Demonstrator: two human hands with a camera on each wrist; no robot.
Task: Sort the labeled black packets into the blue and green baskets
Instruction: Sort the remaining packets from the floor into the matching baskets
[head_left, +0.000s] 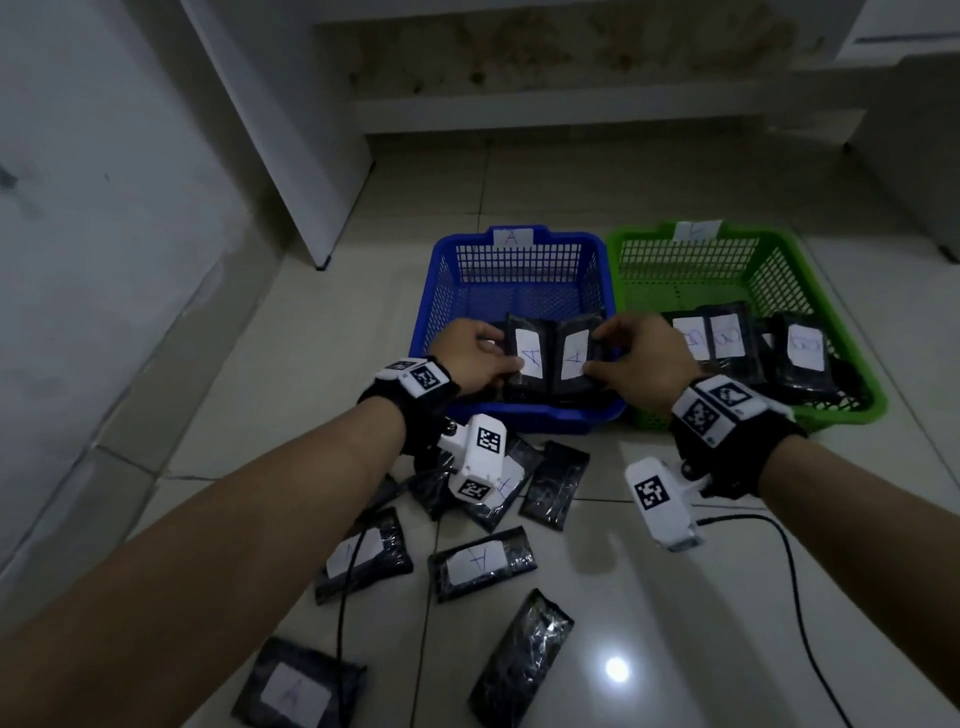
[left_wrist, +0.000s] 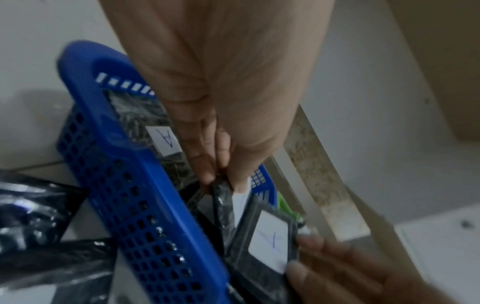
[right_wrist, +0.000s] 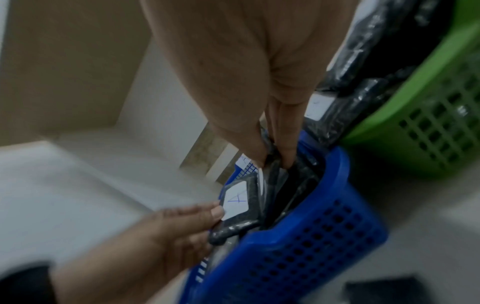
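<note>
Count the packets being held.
2, both labelled A, over the blue basket: the left packet pinched by the left hand, the right packet by the right hand. More may hide behind.

Two baskets sit side by side on the floor (head_left: 675, 597), touching: the one tagged A (head_left: 519, 270) on the left, its neighbour (head_left: 779, 260) on the right. Both hands, left hand (head_left: 470, 353) and right hand (head_left: 641, 358), are over the left basket's near end, each with a packet, the left packet (head_left: 527, 358) beside the right packet (head_left: 576, 356). More packets (head_left: 748, 343) lie in the right basket's near half. Loose packets (head_left: 480, 564) are scattered on the floor before the baskets.
</note>
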